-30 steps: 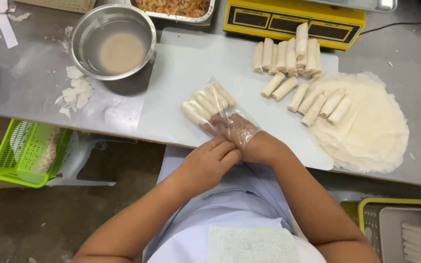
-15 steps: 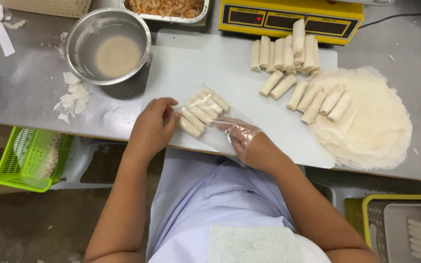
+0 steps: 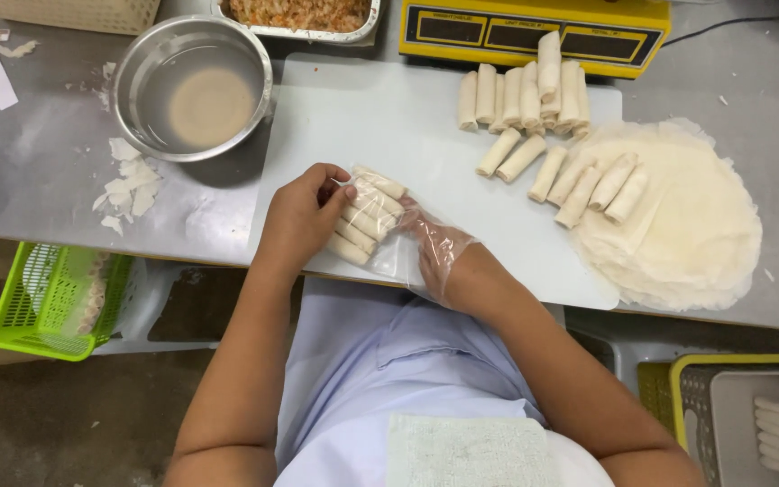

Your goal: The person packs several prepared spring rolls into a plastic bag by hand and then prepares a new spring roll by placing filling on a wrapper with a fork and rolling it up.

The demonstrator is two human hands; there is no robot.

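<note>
— From the head camera, where is the pack?

— The clear bag of spring rolls (image 3: 364,216) lies on the white cutting board (image 3: 407,117), near its front edge, on the steel counter (image 3: 29,180). The rolls inside sit side by side, each with its long axis running from lower left to upper right; the row itself climbs toward the upper right.

— And the hands?

— The left hand (image 3: 304,216) is bare, curled over the bag's left end, fingers closed on the plastic there. The right hand (image 3: 439,248) is inside the bag's open mouth, covered by the film, fingers bent against the rolls' near ends; how tightly it grips I cannot tell.

— What else lies about?

— Loose spring rolls (image 3: 543,117) in a row and a slanted line, some resting on a stack of round wrappers (image 3: 687,234). A metal bowl (image 3: 193,86) of cloudy liquid sits at the board's far left corner.

— Anything cut off?

— A tray of filling (image 3: 299,13) and a yellow scale (image 3: 534,32) run off the top edge. The green basket (image 3: 51,302) below the counter is partly hidden.
</note>
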